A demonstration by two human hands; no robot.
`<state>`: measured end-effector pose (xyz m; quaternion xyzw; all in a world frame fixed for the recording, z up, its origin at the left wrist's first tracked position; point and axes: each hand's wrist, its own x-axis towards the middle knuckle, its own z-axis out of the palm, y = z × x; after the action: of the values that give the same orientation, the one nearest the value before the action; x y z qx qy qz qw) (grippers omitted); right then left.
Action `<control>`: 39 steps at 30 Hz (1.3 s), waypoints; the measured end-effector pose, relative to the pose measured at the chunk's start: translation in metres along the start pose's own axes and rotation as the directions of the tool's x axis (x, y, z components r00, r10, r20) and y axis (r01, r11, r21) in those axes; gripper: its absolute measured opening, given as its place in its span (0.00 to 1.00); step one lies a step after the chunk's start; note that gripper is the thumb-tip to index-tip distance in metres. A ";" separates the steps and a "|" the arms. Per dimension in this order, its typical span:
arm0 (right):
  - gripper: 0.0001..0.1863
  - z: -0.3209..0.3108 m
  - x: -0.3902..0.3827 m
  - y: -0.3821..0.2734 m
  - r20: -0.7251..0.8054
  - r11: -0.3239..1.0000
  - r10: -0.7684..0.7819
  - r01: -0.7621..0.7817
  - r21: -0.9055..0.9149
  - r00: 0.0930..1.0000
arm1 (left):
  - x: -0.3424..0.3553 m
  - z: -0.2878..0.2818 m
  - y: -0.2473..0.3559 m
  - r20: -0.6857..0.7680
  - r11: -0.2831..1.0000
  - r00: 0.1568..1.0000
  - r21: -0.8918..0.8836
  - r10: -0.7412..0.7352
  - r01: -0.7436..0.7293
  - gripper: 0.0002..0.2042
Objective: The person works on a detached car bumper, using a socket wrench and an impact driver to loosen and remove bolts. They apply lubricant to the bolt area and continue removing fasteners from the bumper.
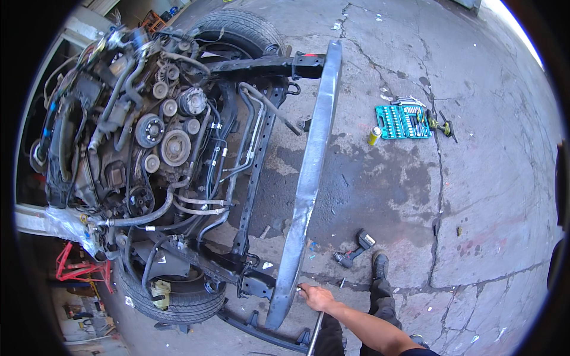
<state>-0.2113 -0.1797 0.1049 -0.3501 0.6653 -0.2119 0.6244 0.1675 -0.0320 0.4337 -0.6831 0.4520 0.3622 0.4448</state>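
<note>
My right hand is closed at the near end of a grey metal bumper beam, its fingertips against the beam's right face. Below the hand, a long metal bar runs down to the lower edge of the view. The hand seems to hold the bar's upper end, but the fingers hide that end, so its kind cannot be made out. My left hand is out of view. The beam spans the front of a bare vehicle frame, bolted near a frame rail end.
An exposed engine with pulleys and hoses fills the left, between two tires. On the cracked concrete lie a cordless impact wrench, a teal socket set and a yellow spray can. A red stand is at far left.
</note>
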 end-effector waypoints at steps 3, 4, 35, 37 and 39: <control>0.23 -0.001 0.007 0.007 0.052 1.000 -0.016 0.016 0.016 0.999 | -0.044 0.001 0.015 0.061 0.992 0.990 0.032 -0.124 0.122 0.27; 0.23 -0.001 0.009 0.009 0.064 0.999 -0.012 0.010 0.035 0.998 | -0.049 0.004 0.017 0.076 0.989 0.986 0.035 -0.149 0.146 0.27; 0.10 0.040 0.014 0.034 -0.380 0.992 -0.122 0.129 -0.007 0.917 | 0.417 0.193 0.003 -0.215 0.959 0.936 0.017 0.280 -0.283 0.09; 0.10 0.042 0.010 0.033 -0.407 0.996 -0.084 0.062 -0.067 0.910 | 0.456 0.203 0.014 -0.181 0.947 0.929 0.067 0.321 -0.314 0.10; 0.10 0.044 0.007 0.030 -0.418 0.997 -0.072 0.053 -0.058 0.905 | 0.471 0.211 0.015 -0.138 0.942 0.932 0.019 0.334 -0.335 0.10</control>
<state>-0.1741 -0.1576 0.0726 -0.3316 0.7771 -0.2870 0.4514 0.2887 0.0233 -0.0651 -0.6209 0.5908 0.3850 0.3424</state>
